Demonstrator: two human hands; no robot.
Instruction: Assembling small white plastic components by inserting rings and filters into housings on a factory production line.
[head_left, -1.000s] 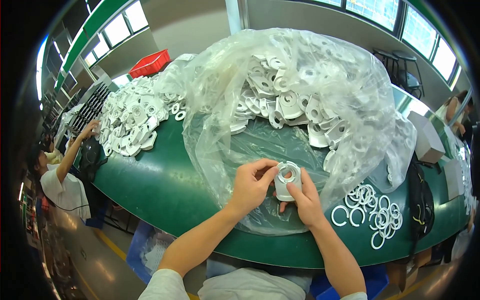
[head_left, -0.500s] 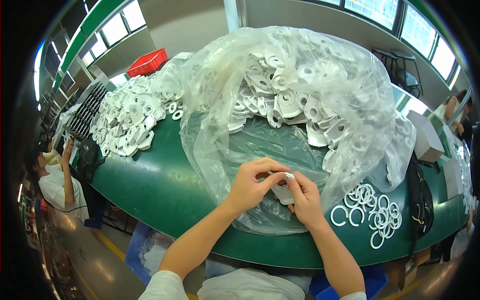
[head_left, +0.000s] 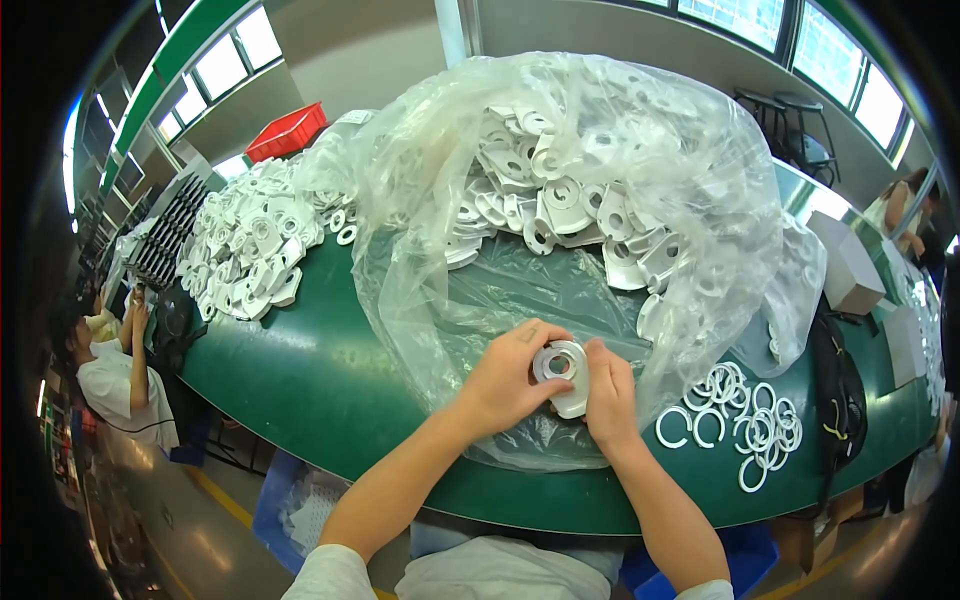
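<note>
A white flat plastic part with a ringed round hole (head_left: 572,402) is held up between my two hands, above the front of a clear plastic bag (head_left: 420,330). My left hand (head_left: 512,376) grips its left side, thumb low by the hole. Along its right edge, my right hand (head_left: 611,394) has its fingers closed against it. Behind my hands, a heap of similar white parts (head_left: 570,205) fills the open bag. Right of my right hand lie several loose white open rings (head_left: 765,430), in a cluster on the green table (head_left: 300,370).
At the left, another pile of white parts (head_left: 245,235) stands beside black racks (head_left: 170,235) and a red bin (head_left: 287,132). A black bag (head_left: 840,390) and white boxes (head_left: 843,265) are at the right. A blue crate (head_left: 285,510) sits below the table edge; a person (head_left: 125,375) works at far left.
The white part has been turned so its ringed face and hole show upward. My fingers have shifted from its top edge to its two sides.
</note>
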